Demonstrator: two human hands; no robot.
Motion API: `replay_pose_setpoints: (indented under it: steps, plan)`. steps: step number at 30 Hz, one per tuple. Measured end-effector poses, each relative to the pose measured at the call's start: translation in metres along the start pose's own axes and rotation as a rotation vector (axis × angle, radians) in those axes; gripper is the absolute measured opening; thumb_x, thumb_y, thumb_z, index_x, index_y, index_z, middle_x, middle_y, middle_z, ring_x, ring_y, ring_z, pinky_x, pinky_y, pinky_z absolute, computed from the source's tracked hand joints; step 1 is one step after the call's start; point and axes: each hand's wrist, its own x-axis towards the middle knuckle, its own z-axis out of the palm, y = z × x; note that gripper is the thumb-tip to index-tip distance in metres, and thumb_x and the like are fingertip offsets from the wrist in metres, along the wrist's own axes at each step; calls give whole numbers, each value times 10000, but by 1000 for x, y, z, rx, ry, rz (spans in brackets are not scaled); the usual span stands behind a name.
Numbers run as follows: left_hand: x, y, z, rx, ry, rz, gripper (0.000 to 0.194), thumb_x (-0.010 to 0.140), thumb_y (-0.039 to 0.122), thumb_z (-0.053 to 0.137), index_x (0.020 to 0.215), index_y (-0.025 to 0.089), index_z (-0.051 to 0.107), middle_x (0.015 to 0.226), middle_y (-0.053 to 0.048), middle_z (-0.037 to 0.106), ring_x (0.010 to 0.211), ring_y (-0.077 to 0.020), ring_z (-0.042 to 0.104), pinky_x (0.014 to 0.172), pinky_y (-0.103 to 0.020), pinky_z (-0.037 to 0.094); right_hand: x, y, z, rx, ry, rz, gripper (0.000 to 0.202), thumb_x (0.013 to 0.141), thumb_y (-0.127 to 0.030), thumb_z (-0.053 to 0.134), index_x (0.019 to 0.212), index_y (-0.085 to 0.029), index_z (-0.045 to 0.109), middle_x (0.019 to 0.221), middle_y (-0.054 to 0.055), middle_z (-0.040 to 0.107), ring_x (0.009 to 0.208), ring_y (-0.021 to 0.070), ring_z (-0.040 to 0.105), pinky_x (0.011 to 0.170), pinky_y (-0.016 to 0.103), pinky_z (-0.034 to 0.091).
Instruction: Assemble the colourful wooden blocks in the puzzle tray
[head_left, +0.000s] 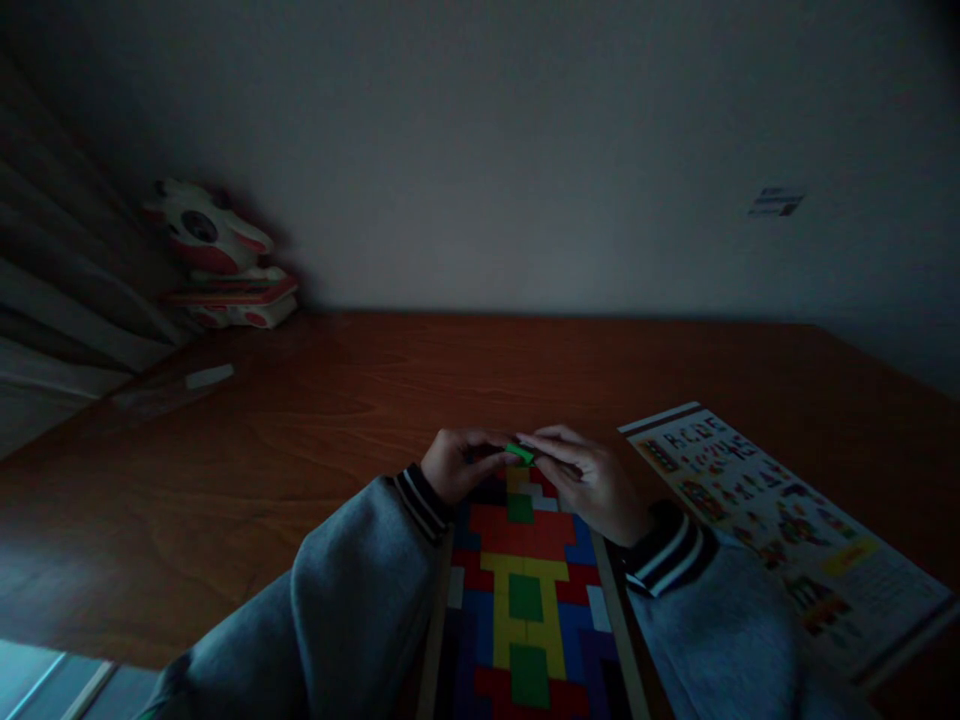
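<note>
A small green block (520, 454) is pinched between the fingertips of both hands, above the far end of a puzzle board. My left hand (466, 462) grips its left side, and my right hand (589, 475) holds the right side with the fingers pressed together. Below them lies the wood-framed puzzle board (625, 640), filled with flat red, yellow, blue, green, white and purple pieces. Red pieces (521, 533) and a yellow piece (553, 600) show in its middle. My hands hide part of the board's far end.
A printed sheet (787, 540) with letters and coloured pictures lies right of the board on the brown wooden table (337, 400). A cow-shaped toy (225, 260) stands at the back left near a curtain (67, 290). A pale strip (210, 377) lies in front of it.
</note>
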Motion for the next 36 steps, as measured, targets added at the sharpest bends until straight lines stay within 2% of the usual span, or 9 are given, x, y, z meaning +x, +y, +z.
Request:
replay_pose_setpoints:
  steps: [4, 6, 9, 12, 14, 17, 20, 28, 36]
  plan:
    - [0, -2, 0, 5, 44, -33, 268, 832, 386, 722, 943, 143, 754, 898, -75, 771, 799, -178, 727, 763, -275, 590, 1, -4, -5, 28, -35, 98, 356, 941, -283, 536, 1288, -284, 621, 1151, 43, 724, 989, 170, 703, 846, 304, 588]
    - [1, -2, 0, -19, 67, -44, 270, 831, 391, 721, 939, 146, 754, 906, -76, 772, 819, -183, 730, 772, -280, 595, 3, -7, -10, -5, -58, 139, 302, 944, -319, 541, 1220, -278, 656, 1118, 36, 738, 942, 169, 716, 820, 306, 594]
    - [3, -3, 2, -86, 87, -90, 302, 816, 393, 734, 986, 145, 741, 976, -89, 769, 892, -199, 733, 838, -308, 596, 5, -8, -20, -178, -108, 149, 212, 908, -391, 607, 1012, -242, 716, 956, 35, 743, 803, 160, 710, 724, 288, 582]
    - [4, -4, 2, -142, 92, -173, 431, 787, 388, 760, 1128, 135, 685, 1029, -108, 759, 918, -208, 733, 858, -340, 599, 3, -4, -24, -353, -162, 141, 299, 807, -492, 718, 917, -214, 710, 891, 41, 703, 775, 171, 678, 699, 294, 549]
    - [4, -5, 2, -111, 73, -213, 408, 788, 376, 758, 1111, 135, 689, 1032, -109, 758, 921, -209, 730, 857, -346, 597, 0, 0, -20, -377, -158, 155, 363, 769, -522, 748, 947, -210, 693, 905, 48, 688, 792, 179, 664, 700, 300, 538]
    - [3, -7, 0, -4, 40, -238, 287, 813, 357, 733, 1008, 146, 725, 1016, -95, 761, 920, -205, 724, 841, -331, 592, -5, 6, -11, -335, -127, 190, 344, 760, -488, 767, 941, -211, 674, 899, 48, 679, 779, 175, 652, 684, 294, 532]
    - [3, -8, -1, 72, 42, -242, 275, 819, 353, 725, 1001, 147, 727, 982, -87, 765, 875, -196, 723, 787, -305, 591, -7, 7, -8, -281, -136, 239, 297, 771, -454, 763, 909, -207, 672, 859, 39, 673, 703, 152, 636, 621, 273, 520]
    - [3, -9, -1, 70, 25, -229, 295, 832, 382, 708, 1018, 153, 722, 979, -78, 764, 862, -187, 720, 776, -294, 586, 0, -6, -24, -310, -208, 324, 243, 735, -359, 793, 883, -197, 690, 743, 17, 679, 633, 141, 616, 571, 254, 499]
    - [2, -14, -1, 76, 25, -236, 314, 829, 398, 713, 1022, 150, 720, 1000, -88, 762, 892, -197, 720, 797, -308, 588, -2, -5, -25, -382, -170, 353, 302, 677, -455, 811, 794, -197, 704, 728, 31, 670, 607, 156, 610, 542, 270, 478]
